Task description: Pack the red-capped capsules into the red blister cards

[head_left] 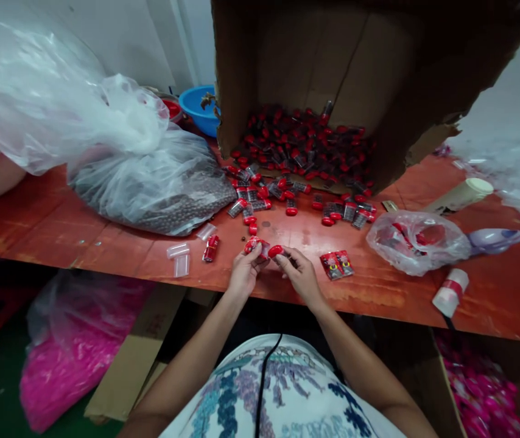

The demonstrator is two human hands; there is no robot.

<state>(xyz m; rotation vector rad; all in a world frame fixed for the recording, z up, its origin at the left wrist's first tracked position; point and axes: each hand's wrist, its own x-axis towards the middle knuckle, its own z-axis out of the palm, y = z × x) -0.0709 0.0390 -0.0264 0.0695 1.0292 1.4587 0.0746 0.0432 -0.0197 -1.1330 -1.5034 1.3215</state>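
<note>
Over the front of the table, my left hand (244, 272) is closed on a small clear bottle (263, 250) with red on it; my fingers partly cover it. Close beside it, my right hand (300, 272) pinches a round red cap (275, 250) at the bottle's end. I cannot tell whether the cap touches the bottle. Left of my hands lie clear empty tubes (181, 265) and a red-wrapped piece (210, 248). Printed red and black cards (337, 264) lie to the right. Just beyond my hands are several red-capped bottles (251, 194) with dark contents.
A big cardboard box (379, 79) lies open towards me, with a heap of red-capped bottles (287, 140). A plastic bag (150, 182) of dark beads stands left, a blue basin (200, 109) behind. At right are a clear bag (418, 240) and a white roll (452, 291).
</note>
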